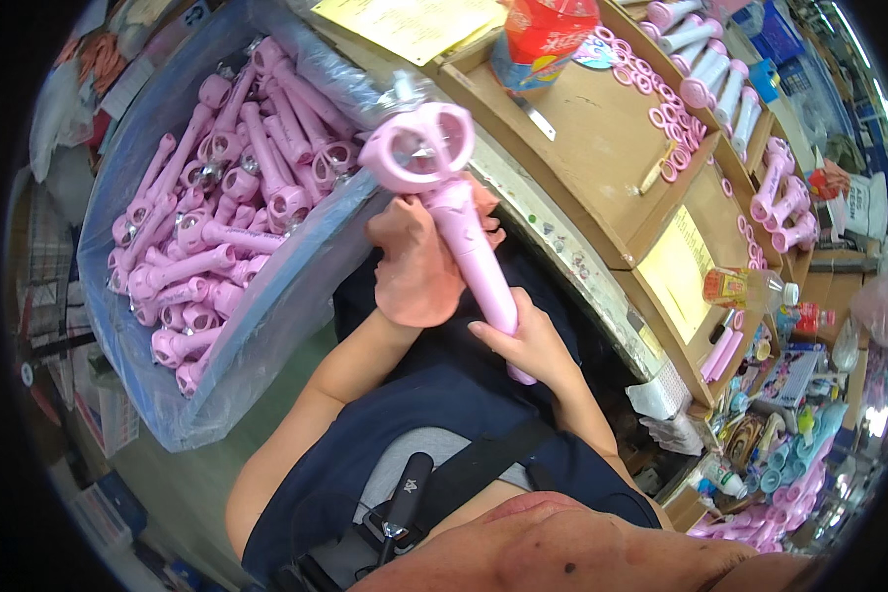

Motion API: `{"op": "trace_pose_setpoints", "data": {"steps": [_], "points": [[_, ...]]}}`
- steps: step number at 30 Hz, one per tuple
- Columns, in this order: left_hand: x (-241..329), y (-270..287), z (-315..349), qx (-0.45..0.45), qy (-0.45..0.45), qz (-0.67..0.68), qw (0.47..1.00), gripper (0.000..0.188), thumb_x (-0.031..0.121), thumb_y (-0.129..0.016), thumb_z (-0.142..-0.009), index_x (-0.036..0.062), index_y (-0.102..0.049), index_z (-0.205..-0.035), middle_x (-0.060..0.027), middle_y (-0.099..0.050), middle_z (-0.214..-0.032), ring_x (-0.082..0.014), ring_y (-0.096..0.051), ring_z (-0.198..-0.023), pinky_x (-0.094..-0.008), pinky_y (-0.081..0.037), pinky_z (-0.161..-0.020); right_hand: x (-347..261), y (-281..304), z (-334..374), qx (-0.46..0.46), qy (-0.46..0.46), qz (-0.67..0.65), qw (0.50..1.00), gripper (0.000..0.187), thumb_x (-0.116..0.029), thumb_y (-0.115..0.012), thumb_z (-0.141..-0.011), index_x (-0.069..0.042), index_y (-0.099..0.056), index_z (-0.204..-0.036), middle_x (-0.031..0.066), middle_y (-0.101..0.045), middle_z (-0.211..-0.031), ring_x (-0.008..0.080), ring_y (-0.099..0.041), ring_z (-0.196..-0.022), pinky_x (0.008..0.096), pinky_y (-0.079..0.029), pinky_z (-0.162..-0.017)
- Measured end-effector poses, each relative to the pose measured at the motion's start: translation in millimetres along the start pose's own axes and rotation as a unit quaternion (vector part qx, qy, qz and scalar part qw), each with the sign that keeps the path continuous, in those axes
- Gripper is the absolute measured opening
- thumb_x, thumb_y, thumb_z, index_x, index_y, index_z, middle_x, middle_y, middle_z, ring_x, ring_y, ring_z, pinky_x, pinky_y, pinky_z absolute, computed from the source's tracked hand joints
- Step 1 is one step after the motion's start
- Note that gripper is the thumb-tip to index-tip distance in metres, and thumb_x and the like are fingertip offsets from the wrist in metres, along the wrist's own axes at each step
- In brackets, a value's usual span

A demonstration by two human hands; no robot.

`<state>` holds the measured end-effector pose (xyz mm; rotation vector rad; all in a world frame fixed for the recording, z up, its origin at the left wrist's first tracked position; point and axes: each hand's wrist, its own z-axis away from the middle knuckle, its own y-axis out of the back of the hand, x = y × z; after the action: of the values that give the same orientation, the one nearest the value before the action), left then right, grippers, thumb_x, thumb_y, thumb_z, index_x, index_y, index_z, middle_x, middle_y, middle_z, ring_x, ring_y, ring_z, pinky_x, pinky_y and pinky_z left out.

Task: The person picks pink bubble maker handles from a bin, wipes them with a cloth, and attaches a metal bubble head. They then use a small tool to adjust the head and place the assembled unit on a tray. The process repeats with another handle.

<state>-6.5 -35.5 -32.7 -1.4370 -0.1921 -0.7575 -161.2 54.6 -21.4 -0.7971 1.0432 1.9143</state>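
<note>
A pink plastic wand (481, 259) with a round, open-ringed head is held in front of my body, its head pointing up and slightly left. My left hand (416, 261), in a loose salmon-coloured rubber glove, is closed round the wand just under its head. Lower on the handle, my bare right hand (531, 340) grips the shaft with the thumb laid across it. Inside the head's openings something shiny shows, too blurred to name. On the left stands a bin with a blue plastic liner (252, 370), heaped with similar pink wands (257, 148).
A bench runs along my right, bearing a shallow cardboard tray (572, 187) with pink rings (676, 123), a red bag (548, 39) and a brush-like tool (655, 170). Yellow paper sheets (679, 266), a plastic bottle (745, 289) and more pink handles (787, 207) lie further along.
</note>
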Motion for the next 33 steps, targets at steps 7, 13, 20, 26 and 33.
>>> {"op": "trace_pose_setpoints", "data": {"steps": [7,13,20,26,33], "points": [[22,30,-2,-0.164,-0.070,0.034,0.983,0.063,0.045,-0.072,-0.084,0.0126,-0.045,-0.131,-0.0054,-0.053,-0.105,-0.0209,-0.054,-0.102,-0.0498,-0.034,-0.109,20,98,16,0.239,0.194,0.060,0.950,0.021,-0.017,-0.068,-0.087,-0.003,-0.065,-0.102,0.0090,-0.066,-0.094,0.0178,-0.063,-0.082,0.0295,-0.049,-0.073],[41,19,-4,-0.122,0.003,0.187,0.975,0.053,0.024,-0.078,-0.080,0.0110,-0.047,-0.121,-0.0039,-0.050,-0.105,-0.0219,-0.054,-0.108,-0.0504,-0.028,-0.114,88,253,-27,0.393,0.044,0.200,0.896,0.034,-0.027,-0.071,-0.084,-0.001,-0.063,-0.103,0.0178,-0.062,-0.104,0.0280,-0.062,-0.096,0.0365,-0.050,-0.083],[47,8,-4,-0.172,0.055,0.331,0.926,0.057,-0.007,-0.070,-0.068,0.0140,-0.043,-0.114,-0.0064,-0.052,-0.114,-0.0224,-0.049,-0.118,-0.0478,-0.004,-0.122,126,260,-56,0.395,-0.053,0.304,0.865,0.044,-0.033,-0.074,-0.078,0.001,-0.062,-0.103,0.0186,-0.060,-0.106,0.0353,-0.053,-0.107,0.0423,-0.042,-0.094],[50,6,-9,-0.170,0.049,0.323,0.930,0.057,-0.006,-0.072,-0.069,0.0135,-0.043,-0.115,-0.0083,-0.050,-0.116,-0.0236,-0.049,-0.118,-0.0483,-0.004,-0.121,147,232,-59,0.484,0.088,0.293,0.820,0.028,-0.018,-0.065,-0.086,-0.005,-0.064,-0.110,0.0178,-0.059,-0.104,0.0358,-0.053,-0.103,0.0434,-0.043,-0.091],[42,5,-12,-0.164,0.040,0.325,0.931,0.058,-0.005,-0.073,-0.070,0.0123,-0.042,-0.116,-0.0072,-0.050,-0.116,-0.0232,-0.050,-0.115,-0.0481,-0.007,-0.121,141,222,-60,0.523,0.104,0.392,0.750,0.022,-0.015,-0.063,-0.088,-0.007,-0.070,-0.108,0.0110,-0.063,-0.099,0.0316,-0.057,-0.095,0.0403,-0.047,-0.083]]}}
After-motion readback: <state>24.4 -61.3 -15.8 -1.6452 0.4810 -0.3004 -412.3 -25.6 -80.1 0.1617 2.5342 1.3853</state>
